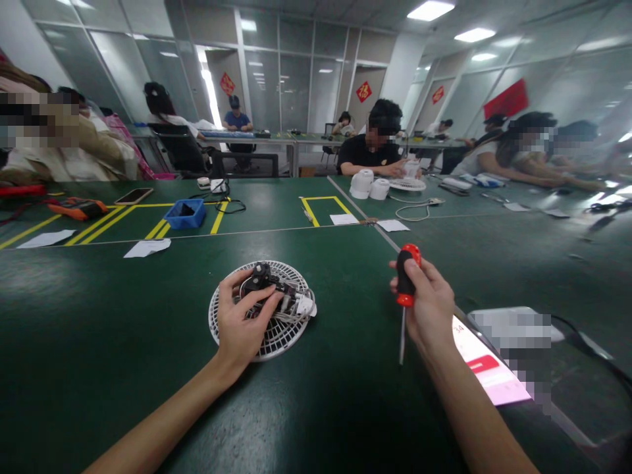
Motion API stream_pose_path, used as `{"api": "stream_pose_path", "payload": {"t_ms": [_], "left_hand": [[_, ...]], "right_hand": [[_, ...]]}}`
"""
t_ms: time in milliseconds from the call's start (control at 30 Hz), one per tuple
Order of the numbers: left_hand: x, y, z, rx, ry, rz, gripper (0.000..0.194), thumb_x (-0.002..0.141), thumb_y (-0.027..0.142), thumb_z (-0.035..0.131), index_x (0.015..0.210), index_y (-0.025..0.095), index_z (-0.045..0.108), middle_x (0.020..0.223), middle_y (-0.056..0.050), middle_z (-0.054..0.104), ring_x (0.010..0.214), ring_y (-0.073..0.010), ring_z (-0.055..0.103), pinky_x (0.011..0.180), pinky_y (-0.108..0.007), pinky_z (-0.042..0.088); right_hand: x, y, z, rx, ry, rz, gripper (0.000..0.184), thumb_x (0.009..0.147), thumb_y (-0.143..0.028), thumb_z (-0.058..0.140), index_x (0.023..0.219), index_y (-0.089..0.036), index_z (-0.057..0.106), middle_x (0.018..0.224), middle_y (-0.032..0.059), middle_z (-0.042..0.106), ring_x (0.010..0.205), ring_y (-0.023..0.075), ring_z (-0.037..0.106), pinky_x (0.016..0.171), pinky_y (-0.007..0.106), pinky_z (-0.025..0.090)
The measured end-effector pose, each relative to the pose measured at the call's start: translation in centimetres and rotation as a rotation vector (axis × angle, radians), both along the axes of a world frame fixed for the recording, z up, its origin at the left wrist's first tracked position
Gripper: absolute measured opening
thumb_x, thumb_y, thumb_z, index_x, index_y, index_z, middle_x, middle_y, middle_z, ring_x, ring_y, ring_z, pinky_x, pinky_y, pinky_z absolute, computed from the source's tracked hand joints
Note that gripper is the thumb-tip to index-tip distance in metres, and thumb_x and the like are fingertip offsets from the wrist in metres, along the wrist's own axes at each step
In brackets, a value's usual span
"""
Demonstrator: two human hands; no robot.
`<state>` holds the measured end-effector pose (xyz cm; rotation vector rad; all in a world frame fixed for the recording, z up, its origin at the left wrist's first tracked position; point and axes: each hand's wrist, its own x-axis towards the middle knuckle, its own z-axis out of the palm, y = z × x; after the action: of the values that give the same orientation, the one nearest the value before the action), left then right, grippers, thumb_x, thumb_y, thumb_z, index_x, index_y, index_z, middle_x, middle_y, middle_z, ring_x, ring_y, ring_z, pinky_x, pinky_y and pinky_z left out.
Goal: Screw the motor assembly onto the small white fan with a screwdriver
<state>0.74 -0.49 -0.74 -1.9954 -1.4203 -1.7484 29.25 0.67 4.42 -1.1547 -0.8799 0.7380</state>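
Note:
My left hand is closed around a small black motor assembly with grey wires and a white tag. The assembly rests on a round white fan grille, which lies flat on the green table. Part of the motor is hidden behind my fingers. To the right, my right hand grips a red-and-black screwdriver by its handle. Its metal shaft points down, apart from the grille and the motor.
A lit tablet-like screen lies under my right forearm, beside a white device. Farther off are a blue bin, an orange-and-black tool, a phone and white fan parts. Across the table sits a person in black.

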Motion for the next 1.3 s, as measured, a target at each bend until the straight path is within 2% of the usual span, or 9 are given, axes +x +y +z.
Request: {"api": "stream_pose_path", "payload": {"t_ms": [67, 133, 333, 500, 800, 900, 1033, 1167, 1300], "left_hand": [[-0.1, -0.1, 0.0, -0.007, 0.000, -0.005, 0.009, 0.086, 0.028, 0.073, 0.094, 0.026, 0.076, 0.124, -0.005, 0.058, 0.116, -0.0217, 0.058, 0.088, -0.040, 0.055], [-0.3, -0.1, -0.1, -0.006, -0.008, -0.014, 0.009, 0.089, 0.028, 0.069, 0.094, 0.026, 0.076, 0.124, -0.005, 0.057, 0.116, -0.0219, 0.058, 0.089, -0.040, 0.055], [-0.3, -0.3, 0.1, 0.011, -0.032, -0.060, 0.013, 0.090, 0.030, 0.066, 0.083, 0.022, 0.074, 0.125, -0.005, 0.051, 0.116, -0.0219, 0.057, 0.094, -0.042, 0.054], [-0.2, -0.2, 0.3, 0.058, -0.030, 0.066, 0.025, 0.077, 0.030, 0.079, 0.077, 0.018, 0.057, 0.109, -0.004, 0.046, 0.109, -0.0204, 0.055, 0.094, -0.041, 0.053], [-0.6, 0.0, 0.2, -0.013, -0.037, 0.110, 0.033, 0.077, 0.031, 0.077, 0.082, 0.021, 0.046, 0.101, -0.003, 0.044, 0.106, -0.0212, 0.050, 0.093, -0.043, 0.049], [-0.8, 0.2, 0.0, -0.010, -0.048, 0.116, 0.038, 0.074, 0.032, 0.079, 0.090, 0.021, 0.047, 0.102, -0.003, 0.046, 0.105, -0.0218, 0.050, 0.088, -0.041, 0.049], [-1.2, 0.2, 0.1, -0.011, -0.039, 0.074, 0.050, 0.074, 0.030, 0.078, 0.116, 0.021, 0.052, 0.115, -0.008, 0.048, 0.112, -0.0243, 0.050, 0.081, -0.037, 0.053], [-2.3, -0.6, 0.7, -0.010, 0.030, 0.063, 0.064, 0.076, 0.030, 0.076, 0.134, 0.024, 0.051, 0.123, -0.010, 0.047, 0.117, -0.0273, 0.050, 0.087, -0.042, 0.056], [-4.6, -1.9, 0.9, 0.015, 0.102, 0.104, 0.061, 0.076, 0.028, 0.075, 0.133, 0.026, 0.054, 0.119, -0.011, 0.052, 0.117, -0.0300, 0.052, 0.096, -0.050, 0.053]], "right_hand": [[-0.6, -0.2, -0.4, -0.043, -0.106, 0.077, 0.049, 0.077, -0.052, 0.077, 0.113, -0.020, 0.068, 0.097, 0.0063, 0.074, 0.056, 0.0117, 0.056, 0.049, 0.026, 0.048], [-1.2, -0.4, -0.8, -0.083, -0.270, 0.131, 0.053, 0.080, -0.053, 0.073, 0.120, -0.019, 0.066, 0.102, 0.0077, 0.073, 0.062, 0.0148, 0.060, 0.057, 0.030, 0.051], [-2.5, -0.7, -2.5, -0.061, -0.807, 0.091, 0.059, 0.087, -0.044, 0.068, 0.140, -0.021, 0.055, 0.106, 0.0085, 0.071, 0.072, 0.0203, 0.062, 0.074, 0.038, 0.052], [-2.8, 0.2, -4.7, -0.030, -0.907, 0.145, 0.064, 0.086, -0.034, 0.066, 0.144, -0.018, 0.046, 0.115, 0.0119, 0.067, 0.071, 0.0207, 0.061, 0.073, 0.039, 0.053], [-2.6, 1.3, -6.1, -0.062, -1.069, 0.113, 0.038, 0.088, -0.026, 0.061, 0.125, -0.021, 0.060, 0.114, 0.0132, 0.065, 0.096, 0.0300, 0.064, 0.085, 0.045, 0.053], [-2.8, 1.3, -6.2, -0.056, -1.120, 0.121, 0.029, 0.088, -0.025, 0.061, 0.117, -0.022, 0.065, 0.110, 0.0137, 0.065, 0.105, 0.0338, 0.059, 0.093, 0.049, 0.048], [-3.0, 1.3, -6.3, -0.063, -1.157, 0.119, 0.030, 0.089, -0.025, 0.059, 0.118, -0.020, 0.065, 0.113, 0.0164, 0.064, 0.109, 0.0356, 0.055, 0.094, 0.050, 0.047], [-3.1, 1.2, -6.2, -0.066, -1.176, 0.109, 0.031, 0.088, -0.023, 0.058, 0.118, -0.020, 0.065, 0.116, 0.0164, 0.063, 0.113, 0.0358, 0.054, 0.094, 0.049, 0.047], [-3.2, 1.3, -6.1, -0.066, -1.186, 0.098, 0.033, 0.085, -0.018, 0.056, 0.117, -0.020, 0.065, 0.118, 0.0173, 0.062, 0.117, 0.0359, 0.052, 0.097, 0.050, 0.045]]}}
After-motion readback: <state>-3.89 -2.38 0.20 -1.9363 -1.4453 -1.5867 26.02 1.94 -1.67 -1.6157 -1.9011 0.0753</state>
